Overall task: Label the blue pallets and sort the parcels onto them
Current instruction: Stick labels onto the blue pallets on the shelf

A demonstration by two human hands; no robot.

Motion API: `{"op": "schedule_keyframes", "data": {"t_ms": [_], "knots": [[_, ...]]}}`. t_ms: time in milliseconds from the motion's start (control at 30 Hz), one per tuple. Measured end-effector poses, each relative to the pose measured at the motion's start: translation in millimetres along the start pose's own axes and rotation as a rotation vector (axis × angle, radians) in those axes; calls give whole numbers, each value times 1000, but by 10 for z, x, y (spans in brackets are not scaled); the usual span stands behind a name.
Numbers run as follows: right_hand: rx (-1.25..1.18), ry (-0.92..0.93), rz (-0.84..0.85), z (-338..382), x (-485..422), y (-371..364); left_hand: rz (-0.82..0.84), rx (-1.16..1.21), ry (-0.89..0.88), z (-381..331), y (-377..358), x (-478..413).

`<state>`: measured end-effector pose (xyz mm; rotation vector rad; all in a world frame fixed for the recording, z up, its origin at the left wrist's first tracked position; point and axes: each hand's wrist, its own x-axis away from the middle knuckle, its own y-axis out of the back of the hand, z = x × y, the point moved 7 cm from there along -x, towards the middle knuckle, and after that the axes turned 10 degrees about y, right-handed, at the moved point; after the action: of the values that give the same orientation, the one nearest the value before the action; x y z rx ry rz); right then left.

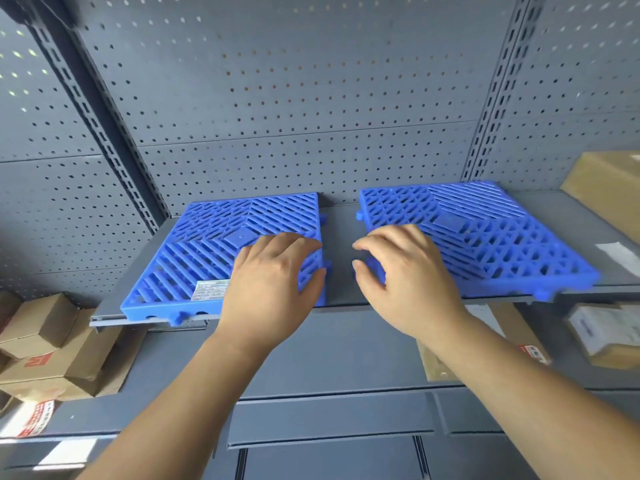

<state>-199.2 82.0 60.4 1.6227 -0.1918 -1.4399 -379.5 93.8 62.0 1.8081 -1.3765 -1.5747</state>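
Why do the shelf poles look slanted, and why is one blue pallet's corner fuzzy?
Head view: the wide-angle lens tilts the shelf uprights outward; head view: the near corner of the right pallet and the parcels beside it are smeared, likely by motion; head view: the label on the left pallet is too blurred to read.

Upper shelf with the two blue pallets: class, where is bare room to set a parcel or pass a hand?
Free: the shelf strip between left pallet and right pallet, though left hand and right hand grip its edges; both pallet tops behind the hands; shelf between right pallet and the carton. Crowded: boxes lower left, parcels lower right.
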Motion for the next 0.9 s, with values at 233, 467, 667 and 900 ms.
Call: {"op": "schedule_keyframes", "data": {"t_ms": [233,467,667,900], "knots": [[9,-41,-43,-861,391,682,21,-5,50,-1021,-377,-61],[8,-131,-40,-1858,933,1332,53,7,-1,-2252,-816,-25],[5,-227,20,-2599,1429,1691,123,22,-81,-3096,-1231,134],[46,-282,117,-3108,1813,1797,210,-4,-153,-3644,-1552,200]]}}
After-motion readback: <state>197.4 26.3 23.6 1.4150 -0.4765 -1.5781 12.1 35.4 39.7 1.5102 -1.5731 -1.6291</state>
